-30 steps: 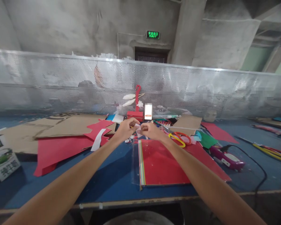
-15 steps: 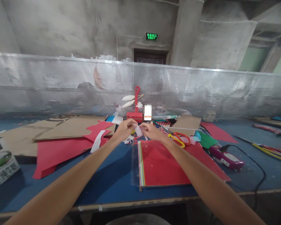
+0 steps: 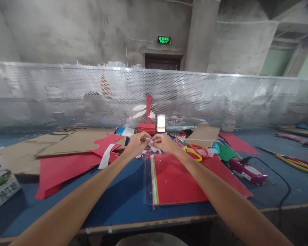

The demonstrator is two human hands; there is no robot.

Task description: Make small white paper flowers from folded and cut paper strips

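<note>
your two sets of fingertips are closer together than they are half a second ago, and the small white paper piece (image 3: pixel 154 147) between them looks more bunched or turned, showing less of the flat face that hangs in the gap in that earlier view. your left hand (image 3: pixel 138 141) pinches the paper at its upper left edge, thumb against forefinger; your right hand (image 3: pixel 165 141) is brought in from the right with its thumb and forefinger at the upper right edge, and it seems to grip there too, though the exact contact is too small to be sure of. as a judgement, this means the paper is being worked from both sides rather than merely held by the left, perhaps folded or twisted; which of these, you cannot tell from here. the piece is in the middle of the scene, above the blue table (image 3: pixel 113 201), just beyond the far left corner of the red paper stack (image 3: pixel 179 177). the things around it look unmoved: the red stand (image 3: pixel 146 128) and the phone (image 3: pixel 161 123) on the far side, the white strip (image 3: pixel 106 157) to the left, the yellow scissor handle (image 3: pixel 199 158) near your right wrist, and the purple tool (image 3: pixel 248 171) farther right.
</note>
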